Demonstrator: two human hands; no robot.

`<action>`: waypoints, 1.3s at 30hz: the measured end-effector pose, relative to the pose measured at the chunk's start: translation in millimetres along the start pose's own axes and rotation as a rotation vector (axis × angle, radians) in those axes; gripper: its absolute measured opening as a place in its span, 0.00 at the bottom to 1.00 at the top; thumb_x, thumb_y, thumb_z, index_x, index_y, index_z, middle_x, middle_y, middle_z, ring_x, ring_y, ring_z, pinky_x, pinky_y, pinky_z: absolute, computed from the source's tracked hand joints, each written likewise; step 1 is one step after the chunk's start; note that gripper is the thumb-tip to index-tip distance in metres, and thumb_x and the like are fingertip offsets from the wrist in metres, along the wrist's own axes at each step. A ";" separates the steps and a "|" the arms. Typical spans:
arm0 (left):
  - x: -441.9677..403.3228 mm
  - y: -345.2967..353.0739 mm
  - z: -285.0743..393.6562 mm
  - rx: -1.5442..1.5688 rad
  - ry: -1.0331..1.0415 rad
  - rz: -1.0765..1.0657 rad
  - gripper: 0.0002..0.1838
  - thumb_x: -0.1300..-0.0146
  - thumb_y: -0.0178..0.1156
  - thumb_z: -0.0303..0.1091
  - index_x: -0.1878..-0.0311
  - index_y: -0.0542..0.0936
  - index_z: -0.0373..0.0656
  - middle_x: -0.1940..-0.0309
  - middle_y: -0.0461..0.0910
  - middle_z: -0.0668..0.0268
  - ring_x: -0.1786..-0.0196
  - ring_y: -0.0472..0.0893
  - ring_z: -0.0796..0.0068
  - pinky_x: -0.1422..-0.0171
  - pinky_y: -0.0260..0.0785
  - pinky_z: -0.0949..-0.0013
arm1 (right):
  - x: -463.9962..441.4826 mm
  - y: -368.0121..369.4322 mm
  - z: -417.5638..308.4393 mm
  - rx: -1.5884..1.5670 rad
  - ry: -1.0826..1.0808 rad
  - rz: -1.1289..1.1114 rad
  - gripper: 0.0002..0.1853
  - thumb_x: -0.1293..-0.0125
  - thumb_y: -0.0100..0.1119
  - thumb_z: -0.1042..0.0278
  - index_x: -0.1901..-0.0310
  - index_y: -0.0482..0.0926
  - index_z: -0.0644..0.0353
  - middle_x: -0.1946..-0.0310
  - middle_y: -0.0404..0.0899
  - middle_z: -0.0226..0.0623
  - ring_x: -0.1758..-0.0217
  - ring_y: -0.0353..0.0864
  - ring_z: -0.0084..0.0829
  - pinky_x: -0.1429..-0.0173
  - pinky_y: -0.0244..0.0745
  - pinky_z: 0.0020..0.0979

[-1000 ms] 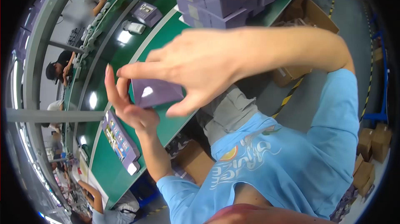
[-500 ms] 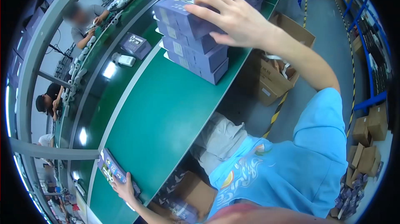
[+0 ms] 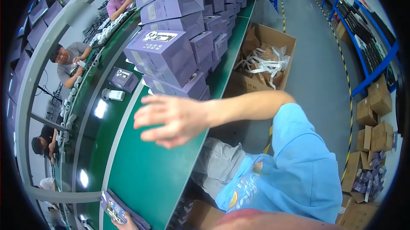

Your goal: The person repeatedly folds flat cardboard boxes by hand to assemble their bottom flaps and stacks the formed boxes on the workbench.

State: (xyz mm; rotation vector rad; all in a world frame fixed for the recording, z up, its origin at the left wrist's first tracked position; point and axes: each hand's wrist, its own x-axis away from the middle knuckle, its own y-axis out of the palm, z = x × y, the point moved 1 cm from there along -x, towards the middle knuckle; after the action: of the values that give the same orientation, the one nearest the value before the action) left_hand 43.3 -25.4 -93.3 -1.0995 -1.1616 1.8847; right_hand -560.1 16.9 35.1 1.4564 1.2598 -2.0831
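My left hand (image 3: 124,223) is at the bottom edge of the view, gripping a thin flat purple carton (image 3: 117,208) with printed pictures. More flat card seems to lie under it, and part of this hand is cut off. My right hand (image 3: 173,119), slightly blurred, hovers above the green tabletop (image 3: 149,161) with its fingers apart and nothing in them. Just beyond it stand stacked purple boxes (image 3: 156,52); the nearest upper one shows a white camera picture on top. The right hand covers part of the lowest boxes.
A purple box (image 3: 122,79) and a white device (image 3: 114,95) lie on the conveyor beyond a pale rail. Several people sit along the far line. An open brown carton (image 3: 273,37) with white strips stands on the floor beside the table. Grey frame bars (image 3: 68,195) cross the left.
My right hand has come off the purple box on the stack and moved down over the tabletop. That box now sits on the stack. My left hand stays at the flat carton; the view has shifted.
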 end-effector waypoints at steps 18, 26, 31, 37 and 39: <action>47.2 -84.8 217.5 0.932 0.590 0.392 0.37 0.35 0.66 0.38 0.26 0.65 0.35 0.31 0.70 0.49 0.32 0.74 0.49 0.28 0.66 0.48 | -124.0 187.1 -82.7 -1.084 0.522 0.263 0.57 0.37 0.68 0.60 0.20 0.33 0.59 0.37 0.69 0.49 0.36 0.74 0.44 0.32 0.71 0.45; 21.6 -90.1 334.0 1.175 0.726 0.707 0.37 0.24 0.47 0.58 0.28 0.66 0.33 0.30 0.67 0.51 0.27 0.68 0.59 0.25 0.61 0.53 | -149.6 177.7 22.4 -1.062 0.349 0.393 0.55 0.46 0.77 0.60 0.24 0.48 0.61 0.37 0.68 0.40 0.38 0.73 0.33 0.32 0.69 0.35; 7.6 -33.9 312.1 1.489 0.419 0.442 0.39 0.23 0.39 0.63 0.30 0.65 0.32 0.36 0.72 0.51 0.32 0.73 0.60 0.29 0.67 0.57 | -143.0 183.9 14.1 -1.241 0.390 0.168 0.54 0.51 0.78 0.57 0.27 0.55 0.64 0.37 0.69 0.40 0.37 0.73 0.31 0.33 0.68 0.33; 48.3 -67.5 329.4 1.574 0.273 0.478 0.40 0.24 0.37 0.65 0.30 0.61 0.34 0.41 0.74 0.52 0.41 0.79 0.62 0.40 0.75 0.62 | -137.0 186.3 5.7 -1.021 0.339 0.274 0.55 0.53 0.75 0.48 0.28 0.56 0.67 0.36 0.68 0.42 0.34 0.71 0.32 0.31 0.66 0.34; 48.2 -77.8 330.9 1.470 0.244 0.512 0.40 0.24 0.38 0.65 0.29 0.60 0.35 0.40 0.74 0.53 0.41 0.79 0.62 0.42 0.76 0.63 | -138.5 182.7 1.6 -1.167 0.352 0.340 0.55 0.51 0.73 0.44 0.29 0.56 0.67 0.37 0.68 0.43 0.33 0.70 0.33 0.30 0.66 0.35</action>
State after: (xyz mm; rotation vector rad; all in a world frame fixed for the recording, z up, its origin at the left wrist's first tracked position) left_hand -266.4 -74.5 46.6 -0.6607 0.7507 2.1098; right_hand -378.6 -119.5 67.4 1.2794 1.7224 -0.5916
